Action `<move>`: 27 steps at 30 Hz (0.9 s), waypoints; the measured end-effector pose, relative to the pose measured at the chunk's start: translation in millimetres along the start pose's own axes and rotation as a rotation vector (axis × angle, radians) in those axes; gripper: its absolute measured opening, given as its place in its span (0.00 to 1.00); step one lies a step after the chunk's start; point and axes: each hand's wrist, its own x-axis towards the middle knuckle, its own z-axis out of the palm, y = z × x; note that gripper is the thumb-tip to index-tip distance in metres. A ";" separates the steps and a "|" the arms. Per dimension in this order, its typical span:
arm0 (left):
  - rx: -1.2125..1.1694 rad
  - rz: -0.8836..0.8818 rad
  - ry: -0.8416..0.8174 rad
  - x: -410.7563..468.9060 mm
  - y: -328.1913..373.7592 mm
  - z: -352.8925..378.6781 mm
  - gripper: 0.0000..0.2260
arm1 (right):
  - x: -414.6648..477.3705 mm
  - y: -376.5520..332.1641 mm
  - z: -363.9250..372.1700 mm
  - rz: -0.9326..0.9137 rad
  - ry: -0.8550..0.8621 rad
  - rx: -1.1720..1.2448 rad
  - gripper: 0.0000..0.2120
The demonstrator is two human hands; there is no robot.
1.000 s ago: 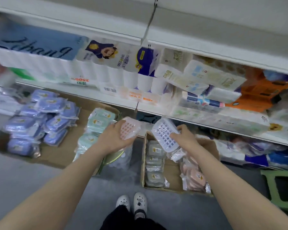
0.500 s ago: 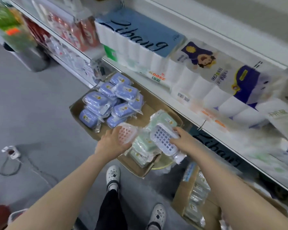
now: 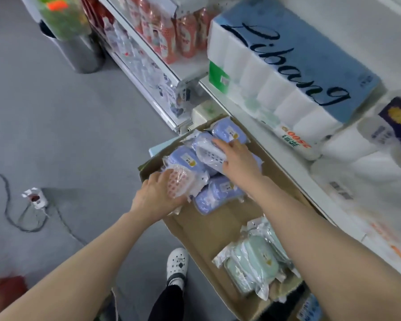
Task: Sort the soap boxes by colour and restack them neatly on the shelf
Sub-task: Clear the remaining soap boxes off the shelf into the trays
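Note:
A long cardboard tray (image 3: pixel 208 230) lies on the floor under the shelf. Its far end holds a heap of blue soap boxes (image 3: pixel 218 193) in clear wrap. Its near end holds a stack of green soap boxes (image 3: pixel 255 260). My left hand (image 3: pixel 155 198) grips a pink soap box (image 3: pixel 180 181), grid side up, at the tray's left edge beside the blue heap. My right hand (image 3: pixel 239 158) holds a blue soap box (image 3: pixel 211 154) with its white grid side up, on top of the blue heap.
The white shelf edge (image 3: pixel 259 133) runs along the tray's right, loaded with big toilet-paper packs (image 3: pixel 283 72). Red bottles (image 3: pixel 171 31) stand further left. A steel bin (image 3: pixel 79 52), a power strip with cable (image 3: pixel 35 198) and my white shoe (image 3: pixel 177 262) are on the grey floor.
My view and both hands swung left from the brown box with grey and pink boxes to the blue heap. The right hand brought its blue box down onto that heap.

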 end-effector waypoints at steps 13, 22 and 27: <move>-0.052 -0.042 -0.010 34.8 -40.8 -18.4 0.37 | 23.0 -14.0 42.7 -0.214 -0.206 -0.164 0.31; 0.008 0.211 -0.105 29.1 52.4 -23.6 0.40 | -56.2 16.1 -19.2 -0.128 0.111 0.002 0.40; 0.068 0.469 -0.281 4.8 122.8 -8.2 0.42 | -126.7 44.4 -41.4 -0.161 0.174 -0.012 0.33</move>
